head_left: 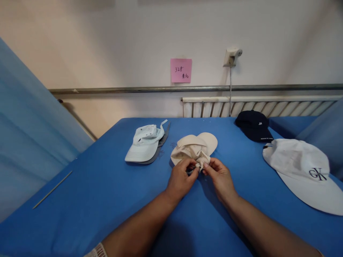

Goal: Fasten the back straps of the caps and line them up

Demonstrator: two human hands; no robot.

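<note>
A beige baseball cap (190, 143) lies on the blue-covered table, its brim pointing away to the upper right. At its near side the fabric is bunched up. My left hand (182, 176) pinches the cap's back edge, near what looks like the strap. From the right, my right hand (219, 175) grips the gathered cloth of the same cap between thumb and fingers. The fingertips of both hands nearly meet, and the exact bit of strap between them is partly hidden.
Left of the beige cap, a pale blue cap (143, 144) rests on a grey cap (155, 155). A black cap (253, 125) and a white cap (297, 160) with dark letters sit at the right. A thin stick (53, 189) lies far left. Blue curtains (32, 135) hang at the sides.
</note>
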